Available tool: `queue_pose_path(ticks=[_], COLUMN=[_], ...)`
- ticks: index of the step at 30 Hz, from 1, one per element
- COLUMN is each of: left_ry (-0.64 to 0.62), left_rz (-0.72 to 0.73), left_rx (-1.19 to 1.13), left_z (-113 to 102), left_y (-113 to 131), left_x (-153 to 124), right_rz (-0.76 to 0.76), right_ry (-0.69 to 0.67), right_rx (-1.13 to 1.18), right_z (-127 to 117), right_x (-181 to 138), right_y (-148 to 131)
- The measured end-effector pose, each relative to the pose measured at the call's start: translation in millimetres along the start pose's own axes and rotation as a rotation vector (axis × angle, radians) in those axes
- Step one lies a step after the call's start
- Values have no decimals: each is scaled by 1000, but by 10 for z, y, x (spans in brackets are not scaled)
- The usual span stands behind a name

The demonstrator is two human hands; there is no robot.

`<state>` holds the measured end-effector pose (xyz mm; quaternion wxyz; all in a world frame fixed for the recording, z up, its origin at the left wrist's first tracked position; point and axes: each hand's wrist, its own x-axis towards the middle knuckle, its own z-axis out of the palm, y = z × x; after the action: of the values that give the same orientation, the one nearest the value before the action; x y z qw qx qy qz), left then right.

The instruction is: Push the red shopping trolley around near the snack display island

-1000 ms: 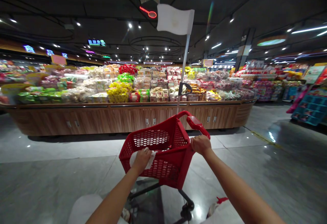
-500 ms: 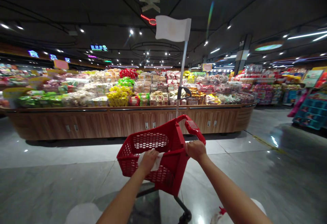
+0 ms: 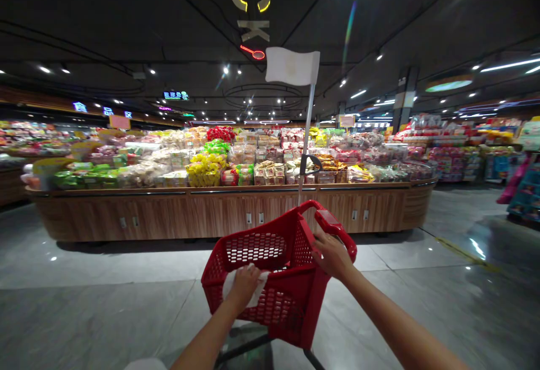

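Note:
A small red shopping cart (image 3: pixel 310 314) with perforated sides stands tilted in front of me. My left hand (image 3: pixel 244 288) is closed on a white cloth (image 3: pixel 229 284), pressing it against the near upper side of the basket. Part of the cloth hangs below my fingers. My right hand (image 3: pixel 332 255) lies against the cart's back edge, just under the red handle (image 3: pixel 333 222), with its fingers stretched out and slightly apart. A white flag (image 3: pixel 292 66) on a pole rises behind the handle, with a dark hook-shaped piece (image 3: pixel 310 163) on the pole.
Beyond the cart runs a long wooden display counter (image 3: pixel 219 212) heaped with packaged snacks (image 3: pixel 270 173). More stocked shelves (image 3: pixel 453 162) stand at the right. The floor (image 3: pixel 105 308) is shiny grey tile, and a pillar (image 3: pixel 405 100) stands at the back right.
My right hand has loosened from its grip by the handle and its fingers have spread. The left hand with the cloth has slid slightly along the rim. My view has tilted up and turned left.

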<state>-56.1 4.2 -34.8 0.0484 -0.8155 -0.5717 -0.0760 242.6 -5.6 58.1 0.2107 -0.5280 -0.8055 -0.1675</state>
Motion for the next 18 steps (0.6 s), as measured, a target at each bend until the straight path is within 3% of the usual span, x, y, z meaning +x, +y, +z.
queue_pose_path(ticks=[3, 5, 8, 11, 18], left_ry=[35, 89, 116, 66, 13], left_rz=[130, 115, 93, 115, -79], left_rx=[-119, -179, -185, -131, 41], left_z=[-20, -46, -118, -159, 38], left_y=[645, 1041, 1278, 1003, -445], left_x=[261, 398, 467, 376, -277], right_rz=[121, 241, 271, 271, 327], right_ry=[-159, -209, -217, -227, -227], right_rx=[-3, -52, -96, -110, -90], right_z=[70, 109, 120, 101, 72], right_x=[49, 47, 26, 28, 56], right_y=[-237, -325, -326, -253, 1])
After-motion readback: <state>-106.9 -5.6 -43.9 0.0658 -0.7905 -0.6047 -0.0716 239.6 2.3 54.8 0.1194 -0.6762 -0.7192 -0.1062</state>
